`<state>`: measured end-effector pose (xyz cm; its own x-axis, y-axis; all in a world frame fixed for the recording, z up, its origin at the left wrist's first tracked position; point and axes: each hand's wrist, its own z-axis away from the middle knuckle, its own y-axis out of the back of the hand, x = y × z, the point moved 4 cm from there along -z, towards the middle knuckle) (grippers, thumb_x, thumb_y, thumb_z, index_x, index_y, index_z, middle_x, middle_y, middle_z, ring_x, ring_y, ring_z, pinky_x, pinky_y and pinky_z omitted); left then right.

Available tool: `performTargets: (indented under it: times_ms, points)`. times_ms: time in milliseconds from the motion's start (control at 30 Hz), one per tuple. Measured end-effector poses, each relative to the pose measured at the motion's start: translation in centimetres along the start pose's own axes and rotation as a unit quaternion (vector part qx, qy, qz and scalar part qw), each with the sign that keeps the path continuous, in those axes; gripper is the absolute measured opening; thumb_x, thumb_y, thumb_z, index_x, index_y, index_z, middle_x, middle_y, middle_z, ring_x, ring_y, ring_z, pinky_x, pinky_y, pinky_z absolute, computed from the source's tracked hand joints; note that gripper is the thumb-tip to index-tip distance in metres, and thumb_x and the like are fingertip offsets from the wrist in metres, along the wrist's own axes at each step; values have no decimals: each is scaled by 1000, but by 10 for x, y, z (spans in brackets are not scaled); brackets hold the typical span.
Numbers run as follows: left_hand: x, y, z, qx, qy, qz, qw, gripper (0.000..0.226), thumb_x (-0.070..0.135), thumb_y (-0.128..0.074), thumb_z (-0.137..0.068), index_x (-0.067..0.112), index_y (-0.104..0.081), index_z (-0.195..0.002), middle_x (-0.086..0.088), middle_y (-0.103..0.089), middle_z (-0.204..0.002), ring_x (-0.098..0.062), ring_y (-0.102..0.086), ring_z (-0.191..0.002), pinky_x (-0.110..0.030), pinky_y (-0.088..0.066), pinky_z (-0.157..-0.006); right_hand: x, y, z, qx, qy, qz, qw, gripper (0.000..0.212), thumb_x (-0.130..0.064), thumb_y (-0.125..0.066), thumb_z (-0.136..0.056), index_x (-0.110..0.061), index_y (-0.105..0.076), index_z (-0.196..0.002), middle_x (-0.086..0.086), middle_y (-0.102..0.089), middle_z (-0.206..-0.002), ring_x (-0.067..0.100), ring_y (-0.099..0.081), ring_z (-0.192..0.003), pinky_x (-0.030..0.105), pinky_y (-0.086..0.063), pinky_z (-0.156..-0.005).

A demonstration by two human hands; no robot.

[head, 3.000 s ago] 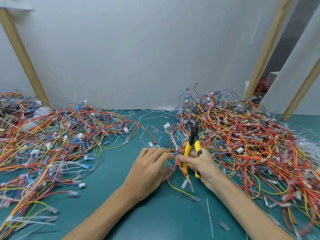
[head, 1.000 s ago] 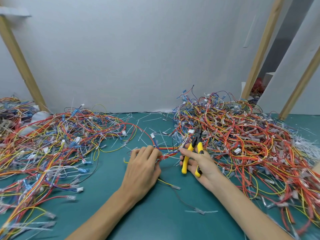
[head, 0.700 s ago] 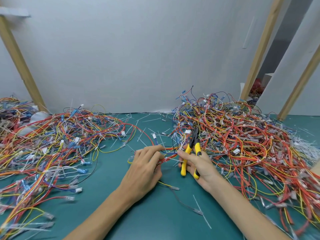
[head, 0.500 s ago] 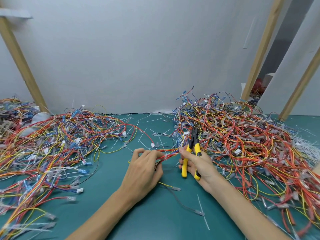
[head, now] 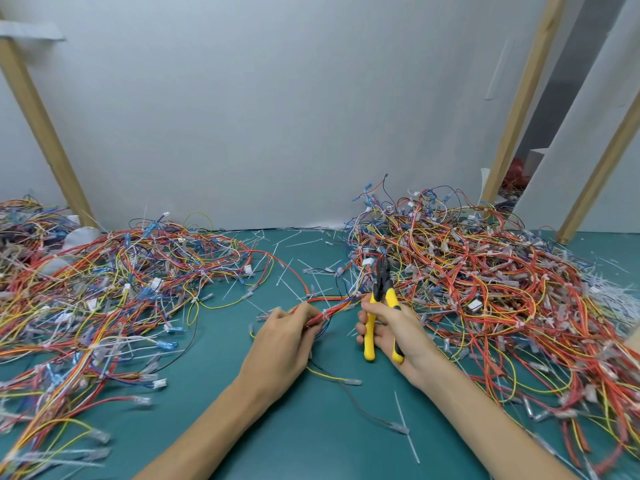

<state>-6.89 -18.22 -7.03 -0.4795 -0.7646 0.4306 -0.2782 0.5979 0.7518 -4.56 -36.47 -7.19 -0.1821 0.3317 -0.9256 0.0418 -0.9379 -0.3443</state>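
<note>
A short bundle of red wires (head: 334, 306) runs across the teal surface (head: 311, 441), between the two hands. Its near end sits in the left hand (head: 282, 344), whose thumb and curled fingers pinch it at the fingertips. From there it stretches right and slightly away, passing just in front of the right hand (head: 398, 336) and joining the edge of the big right-hand heap of wires (head: 485, 289).

The right hand is wrapped around the yellow handles of a pair of cutters (head: 390, 296), held upright with the black head pointing away over the heap. The head stands just beyond the far end of the bundle; whether it touches the wires I cannot tell.

A loose yellow wire (head: 330, 376) lies on the surface under the left wrist, and a white cable tie (head: 406, 433) lies nearer the camera. A second heap of wires (head: 104, 289) spreads over the left side, well apart from the hands. A grey wall (head: 277, 116) and slanted wooden posts (head: 519, 98) stand behind.
</note>
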Motion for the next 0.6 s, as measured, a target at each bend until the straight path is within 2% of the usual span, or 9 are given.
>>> performTargets:
  times_ms: [67,233,400,467,533,600]
  points:
    - [-1,0,-1,1,2,12,1000,5,25,-58,-96,21,-60,-97,28,-45,-66,-16,-45,-77,-23,-31,-71,0,0,0,-9,-7,5,1000,13,-10,-61,-93,-5,-52,-101,8,-54,-69,21,-52,-57,33,-48,-54]
    - [1,5,-2,41,4,14,999,8,18,-68,-90,18,-63,-84,8,-60,-64,-17,-45,-64,-21,-29,-73,-1,-1,3,-7,-14,23,1000,16,-16,-61,-92,-6,-49,-98,9,-52,-68,22,-48,-55,33,-44,-52]
    - [-5,4,-3,53,38,35,997,9,25,-65,-92,19,-62,-86,10,-62,-64,-18,-53,-63,-19,-32,-73,-3,-2,6,-1,-9,40,999,21,-29,-63,-94,-10,-58,-85,7,-53,-63,19,-46,-49,28,-42,-46]
    - [-10,4,-4,50,68,73,994,15,29,-66,-91,18,-64,-81,10,-63,-57,-14,-58,-58,-17,-40,-70,-4,-3,7,-3,-4,49,999,24,-32,-62,-93,-11,-59,-82,8,-53,-64,20,-48,-49,28,-44,-47]
    - [-17,4,-6,35,95,114,988,20,32,-66,-91,21,-65,-74,8,-62,-51,-12,-59,-52,-27,-49,-65,-4,-3,8,-5,1,49,999,26,-33,-61,-93,-10,-60,-81,10,-55,-65,21,-51,-49,29,-46,-48]
    - [-20,4,-6,39,97,99,990,25,35,-65,-90,23,-63,-69,7,-58,-45,-13,-54,-51,-30,-45,-62,-5,-2,8,-5,2,41,999,31,-34,-58,-94,-7,-64,-80,13,-60,-67,24,-57,-50,29,-50,-49]
